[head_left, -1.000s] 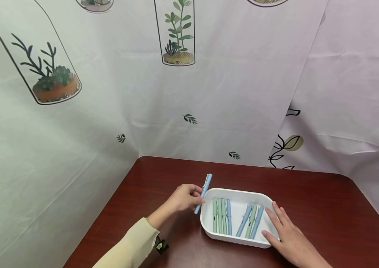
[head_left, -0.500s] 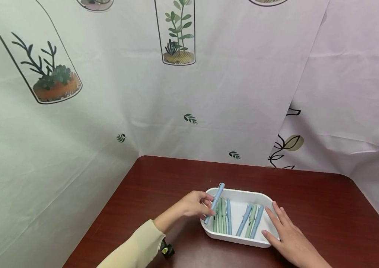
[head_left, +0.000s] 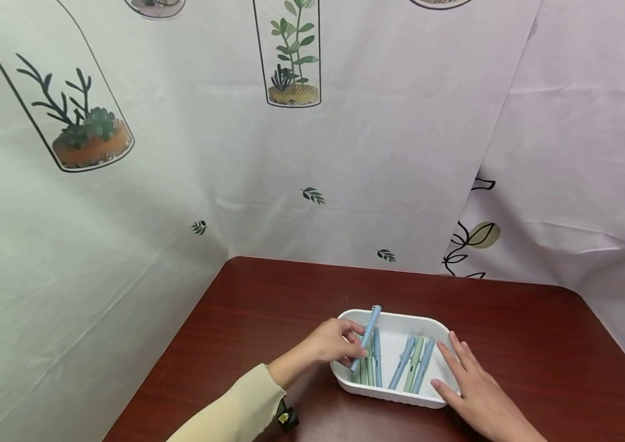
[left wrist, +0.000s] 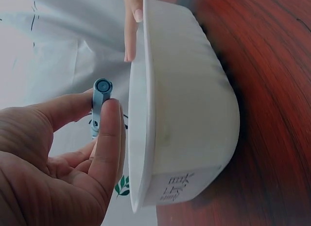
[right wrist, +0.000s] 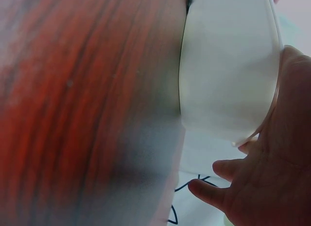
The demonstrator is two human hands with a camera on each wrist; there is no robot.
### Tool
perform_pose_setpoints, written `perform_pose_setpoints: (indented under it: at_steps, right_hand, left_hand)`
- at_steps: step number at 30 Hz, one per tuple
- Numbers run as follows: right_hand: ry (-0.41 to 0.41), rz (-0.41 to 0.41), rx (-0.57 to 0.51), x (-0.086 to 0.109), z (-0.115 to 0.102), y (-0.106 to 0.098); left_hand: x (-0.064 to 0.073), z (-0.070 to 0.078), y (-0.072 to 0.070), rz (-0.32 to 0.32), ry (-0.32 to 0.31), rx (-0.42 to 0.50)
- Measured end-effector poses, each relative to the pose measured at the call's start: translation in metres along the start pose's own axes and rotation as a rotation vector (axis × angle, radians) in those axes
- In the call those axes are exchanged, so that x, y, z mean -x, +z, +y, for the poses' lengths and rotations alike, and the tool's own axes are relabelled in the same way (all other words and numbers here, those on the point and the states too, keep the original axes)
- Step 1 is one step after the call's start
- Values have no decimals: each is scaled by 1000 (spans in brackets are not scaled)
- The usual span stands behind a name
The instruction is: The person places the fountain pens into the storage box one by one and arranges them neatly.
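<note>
A light blue pen (head_left: 370,331) is pinched between the thumb and fingers of my left hand (head_left: 337,341), tilted above the left end of a white tray (head_left: 401,400). The left wrist view shows the round end of the pen (left wrist: 102,92) level with the tray's rim (left wrist: 149,90). Inside the tray lie green pens (head_left: 369,367) on the left, partly hidden by the held pen, with a blue pen (head_left: 377,356) beside them. To the right are two blue pens and a green pen (head_left: 414,365). My right hand (head_left: 475,390) rests at the tray's right rim, fingers spread.
The tray stands on a dark red wooden table (head_left: 268,294). Pale cloth (head_left: 345,153) printed with plants hangs behind the table and along its sides. A small black object (head_left: 287,417) sits under the left sleeve (head_left: 235,405).
My left hand has carried the blue pen rightward, from outside the tray's left end to over the pens within it. My right hand stays at the right rim.
</note>
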State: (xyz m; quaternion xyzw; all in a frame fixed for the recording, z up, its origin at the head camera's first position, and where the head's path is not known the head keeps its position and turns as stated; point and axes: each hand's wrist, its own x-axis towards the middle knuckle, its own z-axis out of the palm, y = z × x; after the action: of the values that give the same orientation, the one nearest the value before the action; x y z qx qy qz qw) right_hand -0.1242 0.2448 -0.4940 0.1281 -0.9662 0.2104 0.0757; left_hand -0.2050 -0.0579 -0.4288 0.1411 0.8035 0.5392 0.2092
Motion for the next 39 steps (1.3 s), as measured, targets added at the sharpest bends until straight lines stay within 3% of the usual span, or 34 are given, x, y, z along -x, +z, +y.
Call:
perform_pose_setpoints:
  at_steps: [29, 39]
  right_hand:
    - [-5, 17, -4, -1, 0, 0]
    - [-10, 24, -5, -1, 1, 1]
  left_hand:
    - [-19, 1, 33, -57, -49, 50]
    - [-25, 1, 41, -67, -99, 59]
